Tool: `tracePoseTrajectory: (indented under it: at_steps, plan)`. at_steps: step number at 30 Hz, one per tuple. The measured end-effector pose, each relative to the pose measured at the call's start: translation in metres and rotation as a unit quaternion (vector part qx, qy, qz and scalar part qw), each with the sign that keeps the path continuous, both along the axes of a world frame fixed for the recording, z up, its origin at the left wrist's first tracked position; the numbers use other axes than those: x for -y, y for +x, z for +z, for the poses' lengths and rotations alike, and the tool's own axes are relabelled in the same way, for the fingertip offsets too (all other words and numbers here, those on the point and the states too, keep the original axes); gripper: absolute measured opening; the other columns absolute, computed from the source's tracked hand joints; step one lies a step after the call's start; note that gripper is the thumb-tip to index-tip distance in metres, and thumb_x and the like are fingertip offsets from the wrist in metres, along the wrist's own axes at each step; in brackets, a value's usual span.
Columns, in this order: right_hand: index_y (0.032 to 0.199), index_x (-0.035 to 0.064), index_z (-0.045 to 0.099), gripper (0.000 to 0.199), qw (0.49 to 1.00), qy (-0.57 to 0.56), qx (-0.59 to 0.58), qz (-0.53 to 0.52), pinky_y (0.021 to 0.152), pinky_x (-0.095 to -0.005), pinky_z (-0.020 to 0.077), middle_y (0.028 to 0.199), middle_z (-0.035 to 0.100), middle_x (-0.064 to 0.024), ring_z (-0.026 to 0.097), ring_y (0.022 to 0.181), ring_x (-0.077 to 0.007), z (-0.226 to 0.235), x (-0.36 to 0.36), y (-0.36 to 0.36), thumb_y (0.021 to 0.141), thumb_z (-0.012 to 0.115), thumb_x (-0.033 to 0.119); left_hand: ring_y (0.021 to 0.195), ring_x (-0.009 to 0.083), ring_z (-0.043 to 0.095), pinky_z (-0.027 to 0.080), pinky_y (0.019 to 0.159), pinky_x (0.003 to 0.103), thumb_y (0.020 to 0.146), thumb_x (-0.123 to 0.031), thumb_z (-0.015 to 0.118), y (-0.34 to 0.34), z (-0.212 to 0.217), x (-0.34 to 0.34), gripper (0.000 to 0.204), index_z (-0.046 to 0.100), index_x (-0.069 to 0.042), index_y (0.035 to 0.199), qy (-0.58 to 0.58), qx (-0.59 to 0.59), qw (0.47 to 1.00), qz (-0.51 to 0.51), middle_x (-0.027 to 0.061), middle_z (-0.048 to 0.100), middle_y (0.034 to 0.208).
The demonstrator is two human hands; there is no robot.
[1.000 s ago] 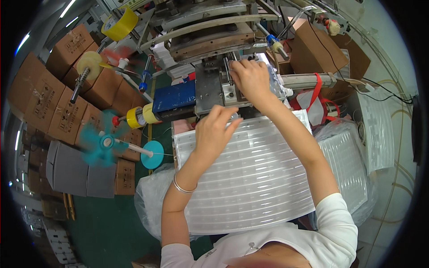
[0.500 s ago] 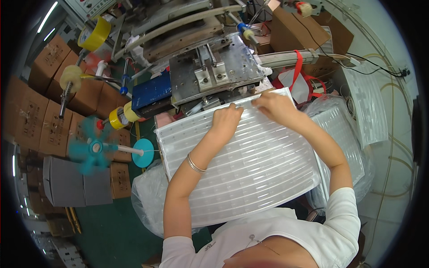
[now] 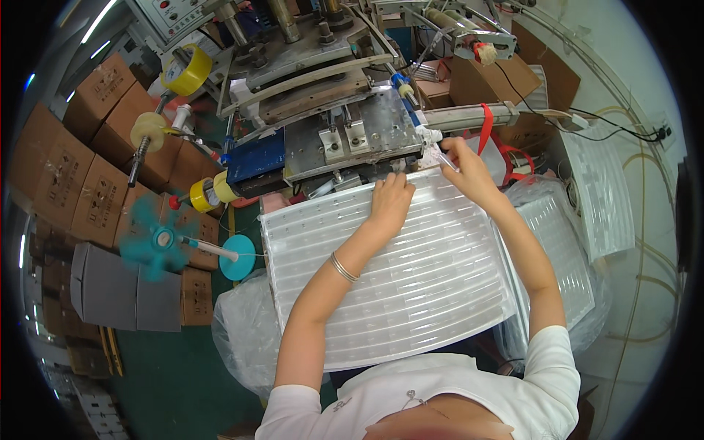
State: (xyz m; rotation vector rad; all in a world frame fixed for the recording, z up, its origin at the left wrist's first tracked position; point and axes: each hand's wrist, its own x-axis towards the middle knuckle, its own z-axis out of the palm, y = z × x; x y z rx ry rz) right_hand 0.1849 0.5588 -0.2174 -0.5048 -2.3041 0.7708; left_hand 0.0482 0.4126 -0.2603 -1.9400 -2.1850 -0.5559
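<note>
Both hands at the far edge of the ribbed plastic tray, just under the press.

From where I watch, the fingers of my right hand [image 3: 463, 167] are pinched on a thin clear piece at the far right corner of the white ribbed tray [image 3: 396, 271], while my left hand [image 3: 390, 202] lies flat on the tray's far edge, fingers spread and gripping nothing. The tray rests across my lap, its far edge touching the grey metal plate [image 3: 359, 132] of the press machine [image 3: 308, 73]. I judge the work as mid-cycle: one piece is lifted, the plate looks bare, and the tray's rows appear mostly full, though I cannot tell. More trays in clear bags [image 3: 565, 249] wait at my right; cardboard boxes [image 3: 81, 169] and a teal fan [image 3: 158, 238] stand left.
</note>
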Motion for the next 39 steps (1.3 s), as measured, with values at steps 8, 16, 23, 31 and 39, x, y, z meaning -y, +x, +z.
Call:
tracePoseTrajectory:
  at_steps: [8,16,23,31,39]
  plan:
    - [0.102,0.0049,0.054,0.019,0.933,-0.356,-0.029,0.051,0.065,-0.0225,0.0466,0.096,0.059,-0.0025,0.057,0.080,-0.0079,-0.004,-0.008,-0.002,0.088,0.058,0.017,0.101,0.0269,0.054,0.040,0.084,0.039,0.077,-0.013,0.066,-0.012,0.017,0.057,0.036,0.060,-0.009,0.112,0.026,0.109,0.993,0.025,0.0093,0.060,0.104]
    - [0.111,0.0001,0.059,0.029,0.948,-0.300,-0.064,0.085,0.072,-0.0246,0.0506,0.105,0.062,-0.0048,0.060,0.086,-0.0095,0.013,0.024,-0.010,0.083,0.063,0.009,0.099,0.0254,0.052,0.036,0.085,0.039,0.081,-0.019,0.064,-0.059,0.064,0.085,0.030,0.063,-0.013,0.110,0.258,0.026,0.945,0.202,0.0080,0.059,0.102]
    - [0.101,0.0042,0.063,0.022,0.986,-0.054,-0.151,0.051,0.064,-0.0287,0.0521,0.095,0.066,-0.0089,0.065,0.074,-0.0186,0.034,0.041,-0.063,0.081,0.068,0.013,0.099,0.0247,0.049,0.031,0.086,0.043,0.082,-0.030,0.062,-0.117,0.087,0.017,0.030,0.064,-0.017,0.108,0.244,-0.154,0.924,0.250,0.0068,0.059,0.098]
    - [0.093,0.0108,0.065,0.016,0.957,0.247,-0.151,-0.014,0.066,-0.0357,0.0488,0.086,0.065,-0.0054,0.062,0.076,-0.0242,0.060,0.056,-0.146,0.079,0.066,0.017,0.082,0.0193,0.052,0.033,0.080,0.035,0.078,-0.018,0.067,-0.059,0.086,0.080,0.024,0.064,-0.012,0.101,0.248,0.007,0.954,0.168,0.0027,0.059,0.083]
    - [0.104,0.0125,0.062,0.027,0.977,0.164,-0.136,-0.012,0.075,-0.0406,0.0470,0.096,0.062,-0.0102,0.059,0.089,-0.0304,0.041,0.037,-0.168,0.080,0.064,0.024,0.067,0.0166,0.056,0.035,0.076,0.033,0.078,-0.016,0.069,-0.040,0.075,0.106,0.023,0.064,-0.007,0.099,0.208,0.120,0.967,0.083,0.0031,0.061,0.073]
